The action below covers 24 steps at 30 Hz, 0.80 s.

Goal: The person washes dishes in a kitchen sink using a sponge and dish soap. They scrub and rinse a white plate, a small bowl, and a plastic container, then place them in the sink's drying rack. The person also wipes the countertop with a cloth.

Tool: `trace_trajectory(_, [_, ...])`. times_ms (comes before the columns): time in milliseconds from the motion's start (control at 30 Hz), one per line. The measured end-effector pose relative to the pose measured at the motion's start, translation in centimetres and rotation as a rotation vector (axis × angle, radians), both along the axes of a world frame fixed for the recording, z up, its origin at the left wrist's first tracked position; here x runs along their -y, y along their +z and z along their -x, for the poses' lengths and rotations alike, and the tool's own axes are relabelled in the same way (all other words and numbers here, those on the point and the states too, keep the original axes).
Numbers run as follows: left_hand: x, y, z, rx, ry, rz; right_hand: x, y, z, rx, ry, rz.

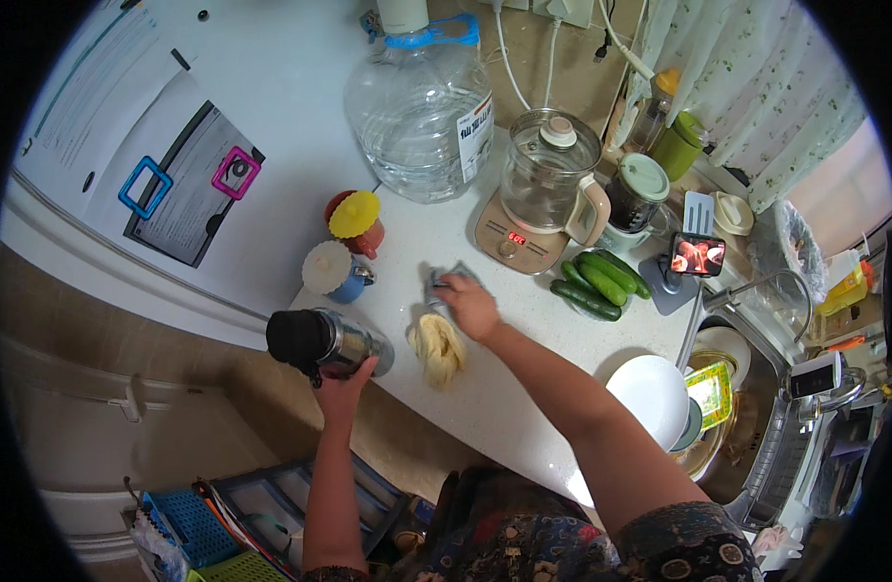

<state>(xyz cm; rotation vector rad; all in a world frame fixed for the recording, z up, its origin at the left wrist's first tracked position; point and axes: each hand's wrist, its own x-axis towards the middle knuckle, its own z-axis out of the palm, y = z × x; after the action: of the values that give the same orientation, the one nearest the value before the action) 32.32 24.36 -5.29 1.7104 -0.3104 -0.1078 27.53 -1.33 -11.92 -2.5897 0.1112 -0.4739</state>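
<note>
My left hand (346,380) is wrapped round a steel vacuum flask (359,345) with a black lid, at the counter's front edge. Whether the flask's base touches the counter, I cannot tell. Under the fingers of my right hand (471,305) is a crumpled grey cloth (444,278), pressed on the white countertop (482,393). That hand is slightly blurred. Just below it lies a bunched pale yellow cloth (438,352). Left of the cloths stand a blue mug (353,286) with a whitish lid and a red mug (366,238) with a yellow lid.
Behind are a large water jug (417,109) and a glass kettle (540,182) on its lit base (522,244). Cucumbers (599,284) lie near a phone (697,254) on a stand. A white bowl (646,400) sits by the sink (766,407), which holds dishes. A fridge (286,145) borders the left.
</note>
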Motion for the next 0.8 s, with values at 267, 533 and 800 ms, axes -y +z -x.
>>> trace_trajectory(267, [-3.4, -2.6, 7.0, 0.103, 0.183, -0.131, -0.8, 2.4, 8.7, -0.136, 0.261, -0.023])
trace_trajectory(533, [6.9, 0.5, 10.2, 0.338, -0.449, -0.663, 1.0, 4.2, 8.6, -0.216, -0.082, -0.117])
trace_trajectory(800, [7.6, -2.0, 10.0, 0.369, -0.517, -0.674, 2.2, 1.4, 1.0, -0.229, -0.217, 0.213])
